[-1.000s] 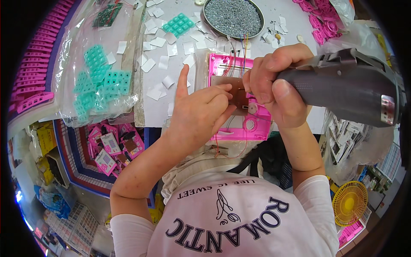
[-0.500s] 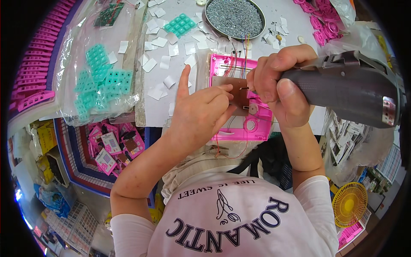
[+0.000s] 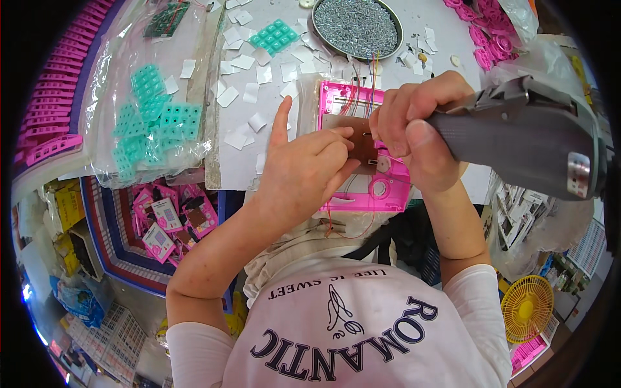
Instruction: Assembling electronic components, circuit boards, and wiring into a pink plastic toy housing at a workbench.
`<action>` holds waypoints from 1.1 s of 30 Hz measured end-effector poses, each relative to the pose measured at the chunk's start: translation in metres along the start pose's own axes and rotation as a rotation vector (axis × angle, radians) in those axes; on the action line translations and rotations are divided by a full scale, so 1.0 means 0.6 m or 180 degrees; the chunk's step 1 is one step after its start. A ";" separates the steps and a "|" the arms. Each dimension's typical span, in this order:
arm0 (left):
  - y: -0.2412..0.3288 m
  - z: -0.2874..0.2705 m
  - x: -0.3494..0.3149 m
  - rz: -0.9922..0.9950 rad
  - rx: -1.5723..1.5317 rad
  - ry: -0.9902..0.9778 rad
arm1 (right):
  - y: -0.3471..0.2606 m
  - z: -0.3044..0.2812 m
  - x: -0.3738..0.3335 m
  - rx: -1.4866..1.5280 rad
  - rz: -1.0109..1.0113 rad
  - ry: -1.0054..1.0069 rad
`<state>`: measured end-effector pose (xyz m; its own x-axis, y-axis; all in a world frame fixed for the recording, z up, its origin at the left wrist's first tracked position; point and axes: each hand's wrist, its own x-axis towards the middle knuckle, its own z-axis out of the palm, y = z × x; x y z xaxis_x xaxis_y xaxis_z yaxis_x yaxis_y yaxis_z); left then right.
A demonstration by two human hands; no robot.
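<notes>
A brown circuit board [image 3: 363, 152] lies in an open pink plastic case [image 3: 336, 97], with thin coloured wires running from the case. My left hand [image 3: 307, 161] holds the board down at its left side, fingers curled and the little finger stretched away. In my right hand [image 3: 420, 129] is a dark grey electric screwdriver [image 3: 517, 129], gripped near its front end. Its tip points left over the right part of the board, close to a small metal spot; my right fingers partly hide it.
A round metal tray of screws [image 3: 317, 29] stands at the back. White paper pieces [image 3: 242, 61] and a teal keypad [image 3: 275, 37] lie on the table. More teal keypads [image 3: 145, 123] rest on plastic at left. Below is a basket [image 3: 123, 249] of pink cases [image 3: 200, 213].
The screwdriver and my right hand have shifted slightly left, and the tool's rear end has dropped a little. My left hand stays almost in place on the board.
</notes>
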<state>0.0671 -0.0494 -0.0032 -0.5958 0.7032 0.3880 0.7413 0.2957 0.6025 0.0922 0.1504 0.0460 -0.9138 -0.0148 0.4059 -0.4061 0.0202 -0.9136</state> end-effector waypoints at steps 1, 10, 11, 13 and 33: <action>0.001 0.000 0.001 -0.0002 -0.0024 -0.0013 | -0.001 0.003 -0.001 -0.0032 -0.0010 -0.0006; 0.006 -0.002 0.002 0.0002 -0.0209 0.0094 | -0.039 -0.005 0.018 0.0936 -0.0112 -0.0292; 0.009 -0.005 0.004 -0.0002 -0.0220 0.0103 | -0.060 -0.007 0.018 0.1165 -0.0213 -0.0428; 0.018 -0.009 0.007 -0.0012 -0.0275 0.0103 | -0.081 0.001 0.008 0.1346 -0.0228 -0.0529; 0.026 -0.023 0.046 0.0127 -0.0323 0.0015 | -0.098 0.020 -0.001 0.1250 0.0214 0.0026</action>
<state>0.0578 -0.0344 0.0265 -0.5680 0.7100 0.4163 0.7296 0.2002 0.6539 0.1165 0.1369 0.0990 -0.9389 -0.0186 0.3436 -0.3139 -0.3630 -0.8773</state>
